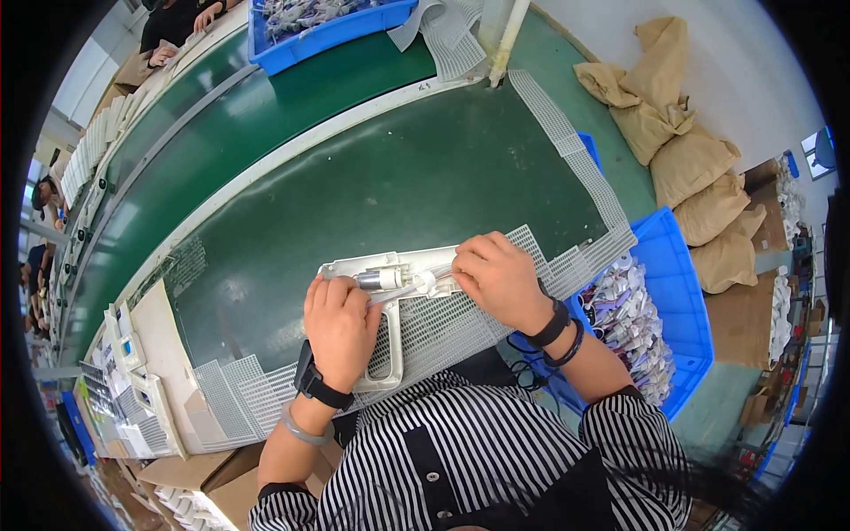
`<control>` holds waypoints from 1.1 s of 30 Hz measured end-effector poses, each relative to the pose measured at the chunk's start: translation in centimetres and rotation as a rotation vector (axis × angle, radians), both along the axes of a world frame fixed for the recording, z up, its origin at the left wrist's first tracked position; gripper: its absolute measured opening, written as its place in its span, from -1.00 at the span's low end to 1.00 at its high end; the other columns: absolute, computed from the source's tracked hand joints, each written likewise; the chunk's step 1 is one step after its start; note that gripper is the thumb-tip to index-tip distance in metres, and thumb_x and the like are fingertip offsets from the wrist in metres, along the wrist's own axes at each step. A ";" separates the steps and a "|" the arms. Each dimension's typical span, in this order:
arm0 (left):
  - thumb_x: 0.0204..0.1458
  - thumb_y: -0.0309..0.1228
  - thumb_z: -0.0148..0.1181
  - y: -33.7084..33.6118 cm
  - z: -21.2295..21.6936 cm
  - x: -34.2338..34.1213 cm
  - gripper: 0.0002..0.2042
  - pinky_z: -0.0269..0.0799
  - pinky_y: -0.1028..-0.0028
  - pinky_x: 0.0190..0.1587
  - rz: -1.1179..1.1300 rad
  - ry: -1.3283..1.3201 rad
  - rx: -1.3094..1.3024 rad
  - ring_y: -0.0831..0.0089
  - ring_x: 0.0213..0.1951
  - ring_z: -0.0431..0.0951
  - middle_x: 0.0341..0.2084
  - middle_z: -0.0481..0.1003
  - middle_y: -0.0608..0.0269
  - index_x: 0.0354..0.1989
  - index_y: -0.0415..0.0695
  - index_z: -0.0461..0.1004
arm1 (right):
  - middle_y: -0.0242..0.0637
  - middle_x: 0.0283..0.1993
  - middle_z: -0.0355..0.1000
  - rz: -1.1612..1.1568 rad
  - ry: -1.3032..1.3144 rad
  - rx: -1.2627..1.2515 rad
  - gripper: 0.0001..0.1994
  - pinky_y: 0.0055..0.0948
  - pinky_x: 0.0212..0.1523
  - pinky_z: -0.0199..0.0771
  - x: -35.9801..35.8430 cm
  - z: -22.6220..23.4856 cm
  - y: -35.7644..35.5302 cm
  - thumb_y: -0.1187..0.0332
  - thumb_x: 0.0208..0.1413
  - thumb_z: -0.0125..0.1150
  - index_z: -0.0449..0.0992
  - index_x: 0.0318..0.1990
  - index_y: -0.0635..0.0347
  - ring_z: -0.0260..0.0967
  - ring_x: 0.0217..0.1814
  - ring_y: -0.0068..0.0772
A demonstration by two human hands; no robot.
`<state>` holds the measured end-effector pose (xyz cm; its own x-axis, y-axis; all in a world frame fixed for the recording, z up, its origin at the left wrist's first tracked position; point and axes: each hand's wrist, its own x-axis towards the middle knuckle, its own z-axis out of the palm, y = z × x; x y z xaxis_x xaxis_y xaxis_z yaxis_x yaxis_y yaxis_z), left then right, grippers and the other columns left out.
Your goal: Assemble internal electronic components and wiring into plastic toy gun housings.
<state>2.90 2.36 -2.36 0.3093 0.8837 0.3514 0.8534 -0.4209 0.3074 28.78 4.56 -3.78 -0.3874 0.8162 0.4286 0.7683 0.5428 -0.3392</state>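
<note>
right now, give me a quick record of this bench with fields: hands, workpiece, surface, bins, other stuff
left hand: left hand rests on the handle end of the white plastic housing
right hand: right hand grips the housing's right end, over thin wires there
workpiece: housing lies open and flat, a small silver motor seated inside
surface: white mesh mat on a green table
bins: blue bin of wired parts at the right; another blue crate at the far side
other: tan sacks by the wall
</note>
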 end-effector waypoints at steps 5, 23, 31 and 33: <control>-0.13 -0.44 0.44 0.2 0.5 -0.2 -0.83 0.31 0.04 0.29 0.007 0.055 -0.064 0.14 -0.12 0.49 -0.28 0.49 0.19 -0.35 -0.18 0.61 | -0.49 -0.14 0.44 -0.049 0.011 -0.202 -0.92 -0.37 -0.21 0.55 -0.2 0.7 0.3 0.38 -0.04 0.39 0.60 -0.38 0.05 0.40 -0.09 -0.36; -0.06 -0.42 0.36 2.9 2.8 2.7 -0.63 0.29 -0.01 0.33 -0.378 0.097 0.046 0.21 0.00 0.52 -0.14 0.57 0.29 -0.01 -0.02 0.60 | -0.25 0.16 0.40 0.325 0.083 -0.398 -0.76 -0.15 0.20 0.34 1.6 1.3 1.4 0.31 -0.03 0.45 0.69 -0.19 0.17 0.31 0.24 -0.19; -0.12 -0.42 0.45 4.1 3.1 4.7 -0.78 0.23 0.00 0.35 -0.419 0.081 -0.213 0.30 -0.08 0.53 -0.29 0.58 0.38 -0.24 0.00 0.65 | -0.28 0.16 0.40 0.280 0.030 -0.392 -0.77 -0.17 0.22 0.33 1.4 0.2 1.1 0.35 -0.07 0.48 0.67 -0.24 0.19 0.30 0.27 -0.18; -0.11 -0.41 0.45 3.6 2.9 5.0 -0.78 0.25 0.01 0.32 -0.375 0.053 -0.215 0.28 -0.10 0.53 -0.31 0.58 0.36 -0.24 -0.02 0.64 | -0.31 0.15 0.40 0.270 0.035 -0.381 -0.79 -0.18 0.20 0.33 1.3 0.1 1.0 0.35 -0.07 0.48 0.68 -0.25 0.20 0.29 0.27 -0.22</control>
